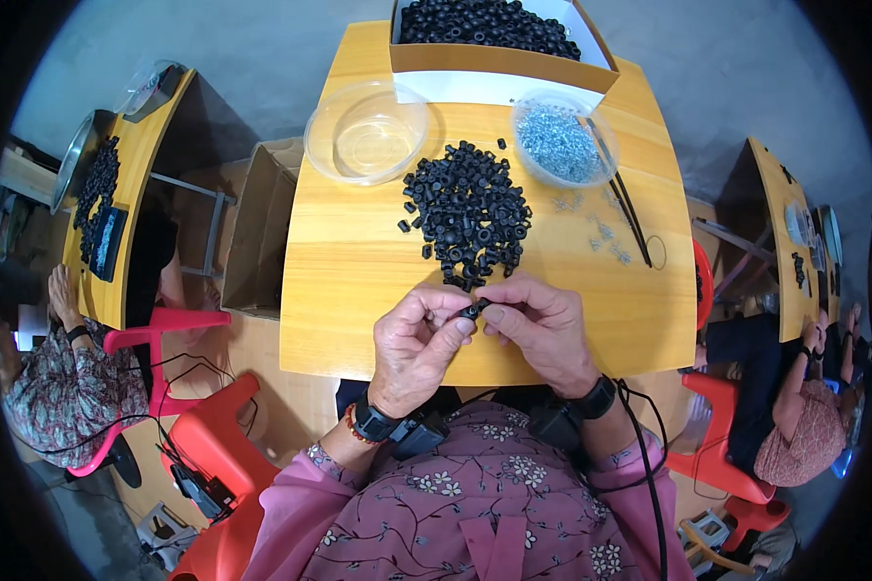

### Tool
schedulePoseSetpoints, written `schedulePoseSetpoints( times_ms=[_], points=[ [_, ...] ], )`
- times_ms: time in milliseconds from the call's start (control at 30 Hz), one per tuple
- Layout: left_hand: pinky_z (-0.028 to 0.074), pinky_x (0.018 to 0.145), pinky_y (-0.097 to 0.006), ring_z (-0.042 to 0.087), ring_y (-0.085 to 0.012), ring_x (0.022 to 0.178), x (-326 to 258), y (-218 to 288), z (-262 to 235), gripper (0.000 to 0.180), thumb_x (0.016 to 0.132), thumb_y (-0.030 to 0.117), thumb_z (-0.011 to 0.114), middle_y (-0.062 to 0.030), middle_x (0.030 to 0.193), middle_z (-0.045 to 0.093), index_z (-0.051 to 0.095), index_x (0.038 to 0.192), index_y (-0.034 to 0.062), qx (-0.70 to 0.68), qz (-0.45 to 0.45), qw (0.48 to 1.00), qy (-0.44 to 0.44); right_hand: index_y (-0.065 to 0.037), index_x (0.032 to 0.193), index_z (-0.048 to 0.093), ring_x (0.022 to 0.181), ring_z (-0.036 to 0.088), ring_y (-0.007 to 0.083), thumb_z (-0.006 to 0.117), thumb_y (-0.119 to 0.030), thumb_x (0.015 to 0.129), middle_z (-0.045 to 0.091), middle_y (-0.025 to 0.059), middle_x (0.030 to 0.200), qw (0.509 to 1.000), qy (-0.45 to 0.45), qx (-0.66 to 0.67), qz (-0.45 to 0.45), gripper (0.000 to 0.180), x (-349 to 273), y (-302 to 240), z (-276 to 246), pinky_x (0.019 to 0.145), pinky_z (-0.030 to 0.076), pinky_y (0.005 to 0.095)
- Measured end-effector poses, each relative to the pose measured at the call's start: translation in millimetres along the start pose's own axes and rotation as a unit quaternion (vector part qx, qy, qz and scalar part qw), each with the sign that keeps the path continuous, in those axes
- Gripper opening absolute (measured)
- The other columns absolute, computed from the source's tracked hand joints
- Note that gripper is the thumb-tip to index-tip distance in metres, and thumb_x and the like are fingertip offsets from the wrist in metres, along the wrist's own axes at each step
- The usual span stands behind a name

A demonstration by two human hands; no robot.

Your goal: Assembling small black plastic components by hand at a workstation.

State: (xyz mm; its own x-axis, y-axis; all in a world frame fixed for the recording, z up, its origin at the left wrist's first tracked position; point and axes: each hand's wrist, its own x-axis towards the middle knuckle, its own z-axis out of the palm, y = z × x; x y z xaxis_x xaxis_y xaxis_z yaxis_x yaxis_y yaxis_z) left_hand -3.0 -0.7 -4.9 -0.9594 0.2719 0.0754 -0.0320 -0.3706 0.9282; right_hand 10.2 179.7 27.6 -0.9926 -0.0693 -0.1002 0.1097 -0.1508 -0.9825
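- Black part point(471, 312): at the fingertips between both hands, over the near side of the desk point(329, 300); partly covered, can't tell if one piece or two.
- Left hand point(409, 341): thumb and index fingers clamped on the black part from its left.
- Right hand point(545, 327): thumb and index fingers clamped at its right end; tips of both hands nearly meet.
- Pile of black parts point(470, 208): just beyond the fingers, loose on the desk.
- Past the pile: clear bowl point(368, 140) on the left, tub of small shiny bits point(559, 140) on the right, box point(499, 60) of black parts at the far edge.
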Motion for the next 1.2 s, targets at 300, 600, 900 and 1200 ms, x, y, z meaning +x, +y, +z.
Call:
schedulePoseSetpoints(
  times_ms=[300, 600, 900, 1200],
  points=[
    [0.058, 0.073, -0.027, 0.068, -0.0135, 0.082, -1.4, -2.3, -3.7, 0.019, 0.095, 0.0, 0.067, -0.0108, 0.095, 0.07, 0.062, 0.112, -0.0045, 0.012, -0.008, 1.0, -0.004, 0.002, 0.108, 0.073, 0.085, 0.065, 0.0115, 0.07, 0.003, 0.091, 0.065, 0.0058, 0.096, 1.0, -0.002, -0.002, -0.031, 0.017, 1.8, 0.7, 2.1, 0.074, 0.057, 0.0241],
    [0.058, 0.071, -0.027, 0.068, -0.0146, 0.081, 0.3, 0.4, -3.4, 0.018, 0.094, -0.001, 0.067, -0.0126, 0.096, 0.07, 0.061, 0.111, -0.0055, 0.003, -0.03, 1.0, -0.009, -0.001, 0.107, 0.075, 0.075, 0.062, 0.0092, 0.072, 0.001, 0.089, 0.064, 0.0043, 0.089, 0.995, 0.009, -0.062, -0.08, 0.018, 0.7, 3.7, 2.8, 0.063, 0.052, 0.0216],
    [0.06, 0.073, -0.028, 0.07, -0.0155, 0.081, 4.6, 7.4, -1.7, 0.018, 0.095, -0.002, 0.065, -0.013, 0.096, 0.071, 0.061, 0.112, -0.0059, -0.022, -0.06, 0.998, -0.006, -0.002, 0.107, 0.074, 0.075, 0.063, 0.013, 0.072, 0.001, 0.089, 0.064, 0.0062, 0.088, 0.974, 0.016, -0.165, -0.157, 0.019, -0.6, 5.1, 6.5, 0.064, 0.052, 0.0246],
    [0.063, 0.073, -0.03, 0.074, -0.02, 0.083, 4.7, 10.1, -8.4, 0.015, 0.093, -0.006, 0.065, -0.014, 0.102, 0.072, 0.066, 0.108, -0.0033, -0.087, -0.129, 0.988, -0.013, -0.005, 0.111, 0.074, 0.076, 0.064, 0.0186, 0.07, 0.001, 0.088, 0.064, 0.0079, 0.089, 0.928, -0.035, -0.289, -0.233, 0.024, 2.8, -6.5, -3.3, 0.066, 0.052, 0.0281]
  ],
)
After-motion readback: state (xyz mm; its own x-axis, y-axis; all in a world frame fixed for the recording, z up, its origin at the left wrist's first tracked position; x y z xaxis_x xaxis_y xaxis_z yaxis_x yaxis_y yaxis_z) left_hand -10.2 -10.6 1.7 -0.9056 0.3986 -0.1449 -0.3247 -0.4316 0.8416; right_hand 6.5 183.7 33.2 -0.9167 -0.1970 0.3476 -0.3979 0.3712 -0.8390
